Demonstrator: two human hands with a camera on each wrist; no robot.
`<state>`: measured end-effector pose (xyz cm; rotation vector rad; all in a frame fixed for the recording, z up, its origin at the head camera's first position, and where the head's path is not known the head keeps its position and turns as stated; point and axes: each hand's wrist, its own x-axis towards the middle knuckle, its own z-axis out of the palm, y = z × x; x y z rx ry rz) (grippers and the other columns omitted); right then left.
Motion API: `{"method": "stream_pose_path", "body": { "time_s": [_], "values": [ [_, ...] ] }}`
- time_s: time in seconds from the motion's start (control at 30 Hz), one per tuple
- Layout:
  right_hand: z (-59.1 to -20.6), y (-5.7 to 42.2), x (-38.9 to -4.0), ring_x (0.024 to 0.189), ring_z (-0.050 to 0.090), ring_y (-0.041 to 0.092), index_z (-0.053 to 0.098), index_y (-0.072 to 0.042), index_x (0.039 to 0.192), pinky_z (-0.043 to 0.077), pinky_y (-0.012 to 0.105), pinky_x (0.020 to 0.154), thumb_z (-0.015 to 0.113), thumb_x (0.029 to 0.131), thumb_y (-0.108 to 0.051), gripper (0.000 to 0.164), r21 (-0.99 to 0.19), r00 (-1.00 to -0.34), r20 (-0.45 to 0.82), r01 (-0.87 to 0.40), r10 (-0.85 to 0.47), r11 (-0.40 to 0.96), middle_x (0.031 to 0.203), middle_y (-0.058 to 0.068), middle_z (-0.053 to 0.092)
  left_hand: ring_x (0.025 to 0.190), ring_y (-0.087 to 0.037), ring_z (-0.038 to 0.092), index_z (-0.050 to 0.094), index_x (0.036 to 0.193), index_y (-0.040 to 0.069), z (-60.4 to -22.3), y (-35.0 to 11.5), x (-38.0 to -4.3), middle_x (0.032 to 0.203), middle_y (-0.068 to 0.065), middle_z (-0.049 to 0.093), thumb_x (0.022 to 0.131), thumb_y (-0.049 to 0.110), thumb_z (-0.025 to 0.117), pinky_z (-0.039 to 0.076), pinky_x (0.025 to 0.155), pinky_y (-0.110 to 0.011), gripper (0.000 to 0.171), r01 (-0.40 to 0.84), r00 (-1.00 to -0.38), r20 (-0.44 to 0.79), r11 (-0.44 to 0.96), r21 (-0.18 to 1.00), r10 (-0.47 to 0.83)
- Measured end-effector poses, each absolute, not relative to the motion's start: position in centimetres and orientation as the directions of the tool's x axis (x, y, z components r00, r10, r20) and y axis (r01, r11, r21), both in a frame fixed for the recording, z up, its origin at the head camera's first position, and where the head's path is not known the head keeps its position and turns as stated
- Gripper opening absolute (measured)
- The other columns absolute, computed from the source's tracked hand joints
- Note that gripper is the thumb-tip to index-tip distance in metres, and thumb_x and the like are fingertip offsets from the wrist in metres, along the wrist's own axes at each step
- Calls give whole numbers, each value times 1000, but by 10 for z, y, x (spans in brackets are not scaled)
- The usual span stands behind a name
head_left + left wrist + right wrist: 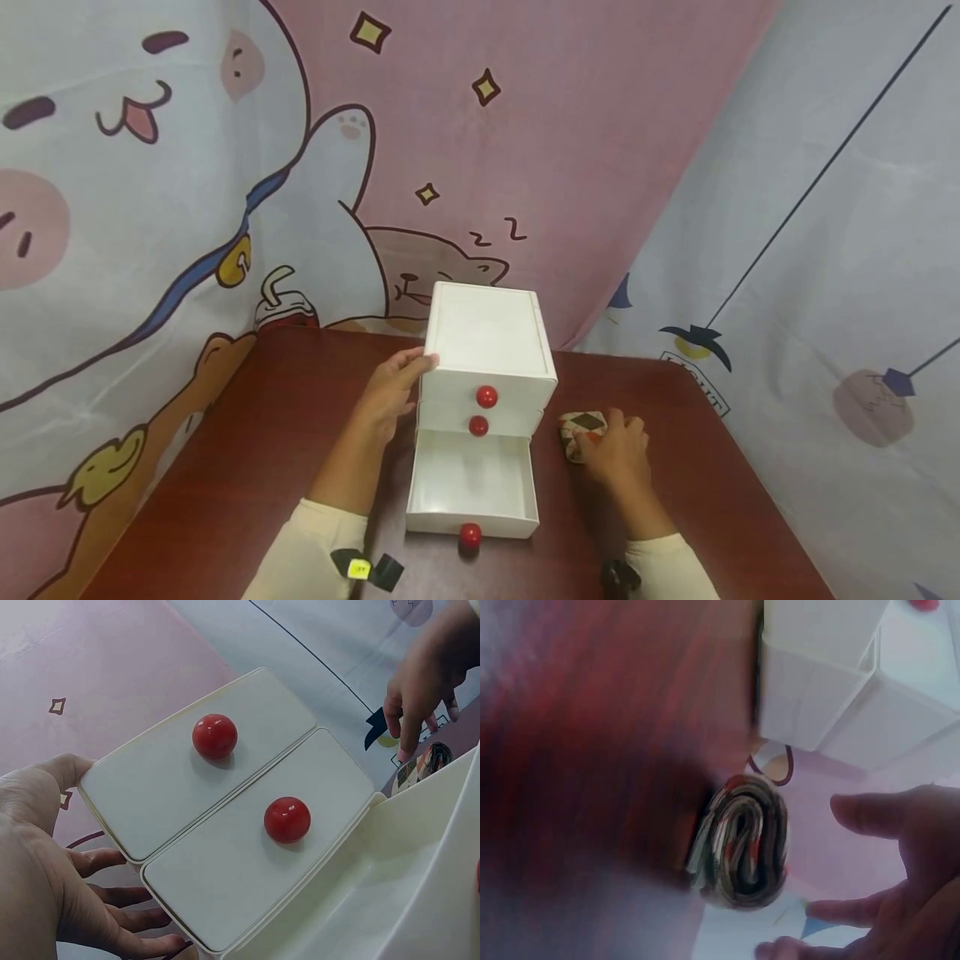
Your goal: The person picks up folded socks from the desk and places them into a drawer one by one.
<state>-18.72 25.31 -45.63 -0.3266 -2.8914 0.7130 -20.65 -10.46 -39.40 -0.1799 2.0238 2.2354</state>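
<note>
A small white drawer cabinet (491,329) stands on the table with red ball knobs on its drawers. Its bottom drawer (472,479) is pulled out and bare inside; the two upper ones are closed. My left hand (390,392) rests against the cabinet's left side, thumb at the top front corner and fingers extended along the wall (45,855). To the right of the cabinet lies a rolled-up cloth (583,423) with a diamond pattern, its spiral end (746,847) facing the right wrist camera. Over it hovers my right hand (622,450), thumb and fingers (870,814) spread apart from the roll.
The dark red-brown table (300,433) extends around the cabinet. Behind and to the right hangs a cartoon-printed curtain (570,150), close to the table's back edge. The open drawer juts toward me between my forearms.
</note>
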Motion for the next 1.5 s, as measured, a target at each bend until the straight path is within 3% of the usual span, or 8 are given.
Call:
{"method": "stream_pose_path", "body": {
  "time_s": [0.23, 0.4, 0.6, 0.7, 0.83, 0.93, 1.17, 1.5],
  "values": [
    [-462, 265, -207, 130, 49, 69, 30, 10, 155, 47, 76, 105, 71, 100, -43, 87, -500, -971, -53, 229, 234, 835, 139, 48, 42, 163, -44, 35, 57, 153, 7, -395, -105, -206, 168, -19, 48, 105, 36, 68, 33, 124, -77, 57, -161, -987, -161, -102, 982, 8],
    [-470, 272, -219, 127, 57, 66, 31, 16, 149, 49, 71, 107, 69, 101, -45, 86, -528, -974, -89, 222, 207, 820, 136, 52, 52, 162, -45, 36, 57, 153, 7, -395, -105, -206, 168, -19, 48, 105, 36, 69, 32, 124, -77, 58, -153, -988, -153, -99, 983, 7],
    [-476, 273, -227, 128, 59, 61, 33, 17, 152, 50, 68, 109, 69, 102, -46, 89, -543, -967, -159, 254, 199, 800, 141, 47, 53, 163, -46, 35, 56, 154, 8, -396, -106, -206, 168, -19, 48, 105, 37, 70, 33, 124, -77, 60, -157, -988, -156, -93, 983, 11],
    [-482, 275, -233, 118, 64, 55, 43, 19, 146, 53, 65, 105, 74, 99, -47, 86, -543, -963, -175, 267, 204, 796, 135, 44, 60, 163, -46, 35, 55, 155, 7, -396, -106, -205, 168, -19, 48, 105, 37, 69, 33, 124, -78, 60, -154, -988, -154, -94, 984, 9],
    [-510, 291, -255, 97, 67, 44, 59, 20, 128, 59, 53, 88, 79, 93, -53, 83, -531, -965, -172, 262, 200, 806, 115, 36, 70, 163, -45, 35, 56, 154, 7, -395, -106, -205, 168, -19, 47, 105, 37, 70, 33, 123, -78, 60, -153, -988, -154, -95, 984, 5],
    [-525, 300, -264, 92, 66, 42, 62, 18, 125, 58, 48, 80, 83, 89, -56, 84, -543, -968, -162, 251, 193, 802, 109, 31, 71, 163, -45, 34, 56, 154, 7, -395, -106, -206, 168, -19, 47, 104, 37, 70, 34, 123, -77, 59, -156, -988, -156, -94, 983, 6],
    [-487, 276, -237, 117, 63, 50, 48, 10, 145, 53, 61, 103, 88, 87, -32, 82, -632, -964, -192, 266, 185, 728, 129, 34, 66, 163, -46, 35, 56, 153, 7, -393, -105, -205, 168, -19, 48, 104, 37, 70, 34, 123, -77, 58, -161, -987, -161, -90, 983, 0],
    [-480, 266, -227, 117, 63, 48, 50, 6, 146, 53, 61, 103, 86, 87, -18, 73, -672, -972, -161, 237, 174, 702, 128, 33, 66, 163, -46, 35, 56, 153, 7, -392, -104, -205, 167, -20, 48, 104, 36, 69, 32, 125, -77, 58, -165, -986, -166, -98, 981, 5]
  ]
}}
